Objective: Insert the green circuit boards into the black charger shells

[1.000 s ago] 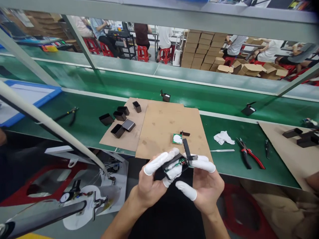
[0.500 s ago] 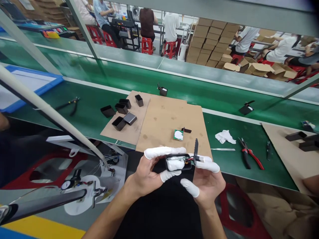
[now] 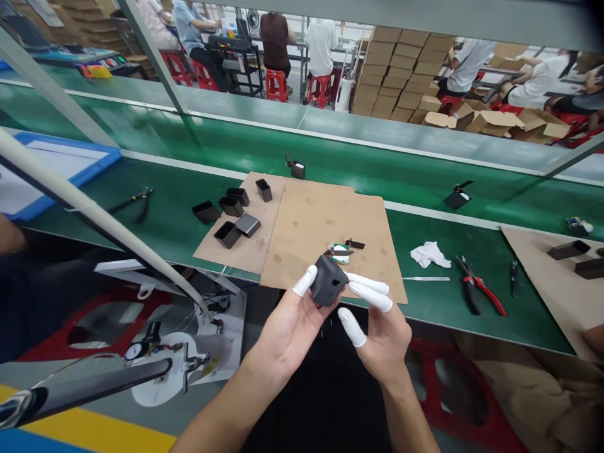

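My left hand [image 3: 295, 324], white finger cots on its fingertips, grips a small black plastic housing [image 3: 327, 280] above the cardboard's front edge. The housing's closed end, with a small dark hole, faces me; its open side is turned away. A black flat strip [image 3: 340, 253] sticks out behind it. My right hand [image 3: 380, 321] is beside the housing, two capped fingers stretched to its right edge and the thumb apart. Just beyond lies a green circuit board [image 3: 338, 257] with a white patch, partly hidden, and a short black piece [image 3: 355, 243] by it.
Several black housings [image 3: 227, 234] sit on cardboard [image 3: 214, 248] to the left, near pliers [image 3: 136, 202]. On the right are a crumpled white cloth [image 3: 429, 255], red-handled pliers [image 3: 479, 286] and a small cutter [image 3: 514, 278]. Assembled units [image 3: 297, 169] stand on the green belt [image 3: 377, 176].
The housing has been turned over: its open side with the white part inside faced me, now its closed end does. My right hand has shifted slightly left and up.
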Available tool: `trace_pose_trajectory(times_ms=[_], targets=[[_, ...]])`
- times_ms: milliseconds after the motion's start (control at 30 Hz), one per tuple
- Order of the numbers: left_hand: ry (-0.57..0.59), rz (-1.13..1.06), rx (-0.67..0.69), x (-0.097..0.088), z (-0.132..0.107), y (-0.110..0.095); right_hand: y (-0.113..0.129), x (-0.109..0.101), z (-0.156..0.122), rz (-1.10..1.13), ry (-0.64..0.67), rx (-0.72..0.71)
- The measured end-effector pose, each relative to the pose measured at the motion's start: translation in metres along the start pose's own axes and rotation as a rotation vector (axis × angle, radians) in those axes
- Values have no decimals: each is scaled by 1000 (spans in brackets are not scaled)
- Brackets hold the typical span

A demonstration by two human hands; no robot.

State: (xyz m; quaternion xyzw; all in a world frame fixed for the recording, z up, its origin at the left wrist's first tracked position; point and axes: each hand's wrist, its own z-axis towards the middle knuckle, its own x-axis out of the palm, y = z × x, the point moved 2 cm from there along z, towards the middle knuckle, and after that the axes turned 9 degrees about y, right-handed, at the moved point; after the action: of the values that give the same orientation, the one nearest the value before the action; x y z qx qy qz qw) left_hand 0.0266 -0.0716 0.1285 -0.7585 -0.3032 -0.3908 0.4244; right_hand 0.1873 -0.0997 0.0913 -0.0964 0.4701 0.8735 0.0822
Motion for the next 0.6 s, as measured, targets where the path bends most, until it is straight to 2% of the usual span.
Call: trace_pose_trajectory(times_ms=[100, 267, 600], targets=[[-54, -115, -56, 4, 1, 10, 3, 3, 5, -17, -41, 4], [-74, -280, -65, 13, 0, 21, 11, 0, 14, -60, -20, -6], [-165, -354, -25, 18, 1, 27, 13, -7, 18, -153, 54, -58]])
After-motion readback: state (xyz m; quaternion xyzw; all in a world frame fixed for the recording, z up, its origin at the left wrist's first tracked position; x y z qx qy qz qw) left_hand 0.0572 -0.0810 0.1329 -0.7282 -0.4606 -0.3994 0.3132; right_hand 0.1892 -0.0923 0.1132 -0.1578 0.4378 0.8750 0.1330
